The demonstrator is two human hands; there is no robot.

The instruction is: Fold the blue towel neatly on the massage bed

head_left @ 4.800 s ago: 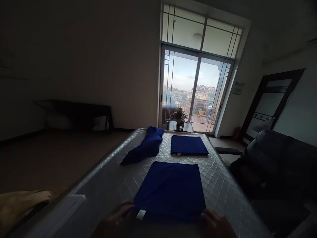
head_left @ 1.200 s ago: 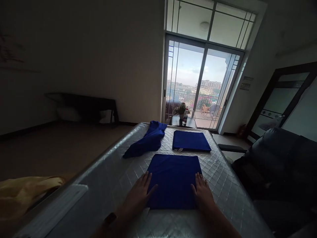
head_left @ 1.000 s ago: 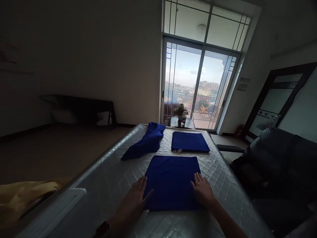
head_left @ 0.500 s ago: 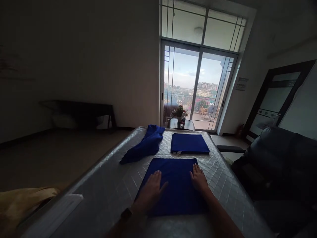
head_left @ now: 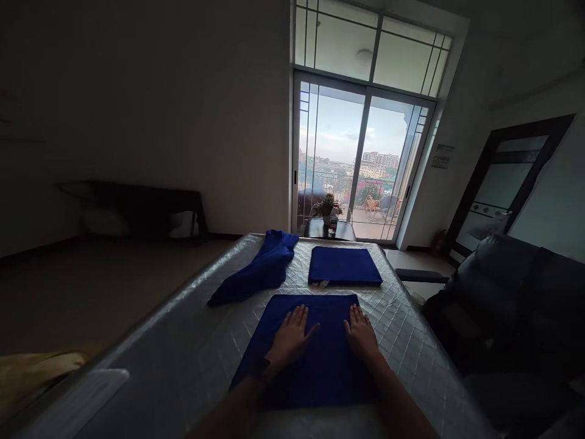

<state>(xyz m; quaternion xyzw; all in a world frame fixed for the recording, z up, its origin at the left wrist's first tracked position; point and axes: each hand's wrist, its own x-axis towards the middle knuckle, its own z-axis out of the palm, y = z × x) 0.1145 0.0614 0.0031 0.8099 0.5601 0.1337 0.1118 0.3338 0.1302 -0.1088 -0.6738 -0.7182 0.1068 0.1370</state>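
Three blue cloths are counted on the quilted mattress (head_left: 402, 341): the near folded cloth (head_left: 315, 372) under the hands, a second folded cloth (head_left: 343, 266) just beyond it, and a crumpled cloth (head_left: 258, 271) beyond and to the left of the near one. Two hands are seen. The left hand (head_left: 291, 338) is laid flat on the near folded cloth with fingers spread, palm down, nothing gripped. The right hand (head_left: 361, 332) is likewise pressed flat on the same cloth, fingers slightly spread, near its right edge. One small round table (head_left: 329, 229) with a plant stands past the far end of the mattress, before the glass door (head_left: 361, 164). One dark sofa (head_left: 512, 292) is seen right of the mattress.

Compared with a second ago, both hands are placed further up the near cloth, toward its far edge, and the left hand is shifted from beside the left edge onto the cloth itself.

The near edge of the cloth is partly covered by the forearms. The left side of the room is too dark to make out; the yellowish thing at lower left is cut off and blurred
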